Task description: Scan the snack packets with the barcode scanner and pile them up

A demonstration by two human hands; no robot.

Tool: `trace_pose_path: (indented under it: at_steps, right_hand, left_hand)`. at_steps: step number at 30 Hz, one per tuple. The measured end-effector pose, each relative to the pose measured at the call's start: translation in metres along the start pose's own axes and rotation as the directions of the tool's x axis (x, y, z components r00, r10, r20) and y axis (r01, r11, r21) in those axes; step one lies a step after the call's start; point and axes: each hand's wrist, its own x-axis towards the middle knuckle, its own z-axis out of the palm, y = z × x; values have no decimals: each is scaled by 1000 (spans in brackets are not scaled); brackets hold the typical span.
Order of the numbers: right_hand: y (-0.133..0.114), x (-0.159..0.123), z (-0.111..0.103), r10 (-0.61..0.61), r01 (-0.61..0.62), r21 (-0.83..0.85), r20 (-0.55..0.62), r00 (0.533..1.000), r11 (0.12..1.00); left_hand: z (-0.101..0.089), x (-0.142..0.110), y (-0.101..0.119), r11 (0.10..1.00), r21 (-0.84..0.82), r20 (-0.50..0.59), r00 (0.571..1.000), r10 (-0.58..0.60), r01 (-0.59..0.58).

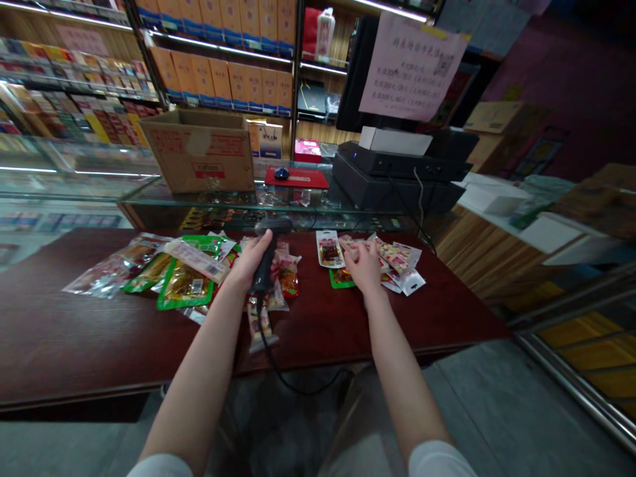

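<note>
My left hand (247, 260) is wrapped round the handle of a black barcode scanner (265, 265), whose cable (272, 361) loops down past the table edge. Beneath and beside the scanner lie small snack packets (289, 278). Further left is a heap of green-edged snack packets (186, 283) and clear plastic ones. My right hand (364, 265) rests on a smaller pile at the right, fingers curled on a snack packet (395, 255); its fingertips are partly blurred. Touching that pile on its left, a white pouch with a dark window (329, 250) lies flat.
A dark red table (427, 318) bears the packets. Behind it, a glass counter holds an open cardboard box (201, 156), a mouse (281, 173) on a red mat, and a monitor (358, 73) with a paper notice above black equipment (392, 182). Stocked shelves line the back.
</note>
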Motion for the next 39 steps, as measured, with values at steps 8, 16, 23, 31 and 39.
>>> trace_pose_path:
  at_steps: [8,16,23,31,39]
  right_hand:
    - [-40,-18,20,-367,457,-203,361,857,866]
    - [-19,-14,30,-119,274,-338,415,902,900]
    - [-45,-7,44,-301,229,209,443,844,951]
    - [-71,0,78,-244,77,379,417,875,922]
    - [-17,19,35,113,-487,748,494,862,451]
  left_hand:
    - [-22,10,3,991,52,-179,975,134,-126]
    - [-19,5,9,992,52,-212,970,121,-113]
    - [-20,3,10,991,41,-223,966,131,-125]
    - [-23,6,8,993,0,-191,974,120,-122]
    - [-17,3,9,997,2,-160,984,81,-81]
